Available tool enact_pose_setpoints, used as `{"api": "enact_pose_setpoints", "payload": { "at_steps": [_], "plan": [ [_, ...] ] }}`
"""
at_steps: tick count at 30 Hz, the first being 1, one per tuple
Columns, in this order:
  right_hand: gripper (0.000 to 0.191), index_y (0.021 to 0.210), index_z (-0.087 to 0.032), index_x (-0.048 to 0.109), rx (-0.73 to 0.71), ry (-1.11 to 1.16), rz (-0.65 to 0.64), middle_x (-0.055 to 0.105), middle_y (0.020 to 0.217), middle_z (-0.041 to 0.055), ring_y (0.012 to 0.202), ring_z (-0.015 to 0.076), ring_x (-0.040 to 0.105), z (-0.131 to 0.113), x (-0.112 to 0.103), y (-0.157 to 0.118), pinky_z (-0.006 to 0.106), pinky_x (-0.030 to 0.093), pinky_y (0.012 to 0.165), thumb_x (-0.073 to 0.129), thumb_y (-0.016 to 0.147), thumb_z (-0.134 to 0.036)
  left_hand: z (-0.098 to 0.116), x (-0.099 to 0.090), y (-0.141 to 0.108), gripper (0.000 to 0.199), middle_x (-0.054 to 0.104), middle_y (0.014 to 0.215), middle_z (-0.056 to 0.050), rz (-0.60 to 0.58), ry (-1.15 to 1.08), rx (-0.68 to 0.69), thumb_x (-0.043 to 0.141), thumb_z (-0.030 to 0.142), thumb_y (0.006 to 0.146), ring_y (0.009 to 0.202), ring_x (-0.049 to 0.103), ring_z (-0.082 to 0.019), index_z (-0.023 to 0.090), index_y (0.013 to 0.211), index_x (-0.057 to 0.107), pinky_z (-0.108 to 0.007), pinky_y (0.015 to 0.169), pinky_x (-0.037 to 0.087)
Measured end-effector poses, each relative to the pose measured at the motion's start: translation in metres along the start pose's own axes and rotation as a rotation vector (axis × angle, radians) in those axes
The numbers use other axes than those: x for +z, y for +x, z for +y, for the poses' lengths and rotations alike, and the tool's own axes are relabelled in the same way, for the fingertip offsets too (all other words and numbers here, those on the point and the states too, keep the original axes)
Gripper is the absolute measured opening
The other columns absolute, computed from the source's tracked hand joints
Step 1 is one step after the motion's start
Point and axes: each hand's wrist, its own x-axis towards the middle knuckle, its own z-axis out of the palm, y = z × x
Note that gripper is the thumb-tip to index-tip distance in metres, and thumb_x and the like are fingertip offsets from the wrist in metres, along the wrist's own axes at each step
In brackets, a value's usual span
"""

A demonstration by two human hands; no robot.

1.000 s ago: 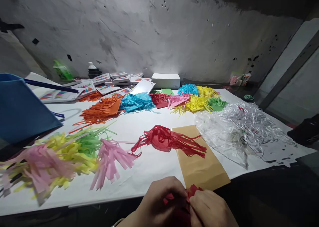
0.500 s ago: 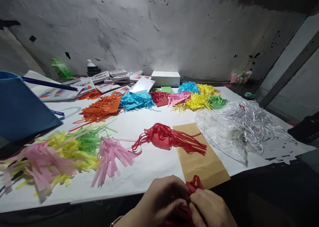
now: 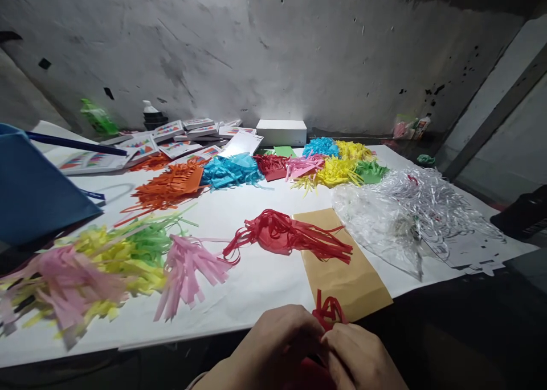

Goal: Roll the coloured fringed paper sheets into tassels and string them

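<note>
My left hand (image 3: 277, 341) and my right hand (image 3: 361, 353) meet at the table's front edge, fingers closed around a bunch of red tissue paper strips (image 3: 329, 313). Loops of the strips stick up beyond my fingers, and more red paper shows below, between the hands. My fingertips are partly hidden. Past my hands lies a brown paper envelope (image 3: 348, 273). A red fringed tissue paper piece (image 3: 277, 233) rests on the white table cover, its strips trailing over the envelope. A pink tissue tassel (image 3: 190, 270) lies to the left of it.
Yellow fringe (image 3: 141, 273) and pink fringe (image 3: 74, 281) spread at the front left, beside a blue box-like object (image 3: 38, 190). Orange fringe (image 3: 171, 185) and blue fringe (image 3: 233, 170) lie farther back. White string (image 3: 440, 202) and a clear plastic bag (image 3: 376, 222) are at the right. A white box (image 3: 281, 132) stands near the wall.
My fingers have shifted slightly on the red strips, and the loops above them stand differently, with one end now upright. The whole view has moved a little.
</note>
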Motion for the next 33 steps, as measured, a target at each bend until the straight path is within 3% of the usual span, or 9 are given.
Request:
{"api": "enact_pose_setpoints", "payload": {
  "at_steps": [3, 9, 13, 18, 21, 27, 33],
  "plan": [
    [0.017, 0.100, -0.023, 0.057, 0.085, 0.064, -0.006, 0.068, 0.083, -0.0007, 0.073, 0.0134, 0.066, 0.002, 0.003, -0.006, 0.022, 0.049, 0.069, 0.046, 0.095, -0.012, 0.001, -0.001, 0.001, 0.011, 0.072, 0.082, 0.001, 0.025, 0.022, 0.051, 0.069, 0.014, 0.087, 0.068, 0.065, -0.009, 0.021, 0.093, 0.064, -0.012, 0.064, 0.048],
    [0.022, 0.086, -0.022, 0.056, 0.033, 0.031, 0.211, 0.060, 0.067, -0.0009, 0.059, 0.0134, 0.058, 0.005, 0.023, -0.009, 0.023, 0.044, 0.058, 0.039, 0.093, -0.008, 0.001, 0.003, 0.004, 0.008, 0.071, 0.083, -0.002, 0.044, 0.095, 0.174, 0.062, 0.017, 0.094, 0.068, 0.064, -0.011, 0.022, 0.100, 0.061, -0.015, 0.063, 0.049],
    [0.021, 0.083, -0.021, 0.056, 0.016, 0.008, 0.135, 0.060, 0.067, -0.0005, 0.059, 0.0135, 0.060, 0.004, 0.020, -0.005, 0.023, 0.046, 0.058, 0.042, 0.090, -0.007, -0.001, 0.005, 0.003, 0.009, 0.072, 0.083, -0.001, 0.020, 0.044, 0.085, 0.060, 0.014, 0.092, 0.069, 0.065, -0.012, 0.022, 0.096, 0.063, -0.016, 0.065, 0.050],
    [0.019, 0.088, -0.022, 0.056, 0.107, 0.103, 0.089, 0.064, 0.074, -0.0002, 0.067, 0.0134, 0.061, 0.005, 0.016, -0.007, 0.022, 0.049, 0.062, 0.044, 0.092, -0.007, 0.003, -0.002, -0.001, 0.019, 0.076, 0.094, -0.004, -0.009, -0.103, -0.044, 0.059, 0.010, 0.090, 0.079, 0.071, -0.013, 0.021, 0.104, 0.066, -0.017, 0.073, 0.053],
    [0.015, 0.088, -0.022, 0.056, 0.096, 0.143, 0.098, 0.063, 0.074, -0.0013, 0.068, 0.0125, 0.061, 0.008, 0.017, -0.009, 0.021, 0.049, 0.063, 0.049, 0.093, -0.009, 0.009, -0.007, 0.001, 0.017, 0.077, 0.088, -0.004, -0.001, -0.114, -0.109, 0.059, 0.009, 0.088, 0.077, 0.071, -0.013, 0.019, 0.097, 0.069, -0.017, 0.072, 0.053],
    [0.015, 0.088, -0.022, 0.056, 0.084, 0.146, 0.098, 0.063, 0.075, -0.0009, 0.069, 0.0132, 0.060, 0.009, 0.021, -0.013, 0.023, 0.050, 0.064, 0.049, 0.093, -0.009, 0.015, -0.011, 0.007, 0.016, 0.072, 0.073, -0.002, -0.024, -0.011, -0.128, 0.058, 0.006, 0.081, 0.065, 0.063, -0.011, 0.017, 0.080, 0.069, -0.016, 0.062, 0.046],
    [0.012, 0.090, -0.021, 0.058, 0.090, 0.125, 0.112, 0.066, 0.076, -0.0002, 0.069, 0.0140, 0.062, 0.008, 0.023, -0.013, 0.024, 0.052, 0.063, 0.052, 0.093, -0.012, 0.010, -0.008, 0.006, 0.014, 0.069, 0.071, -0.001, -0.056, 0.085, -0.100, 0.056, 0.006, 0.077, 0.062, 0.057, -0.011, 0.017, 0.079, 0.064, -0.016, 0.058, 0.043]
  ]
}}
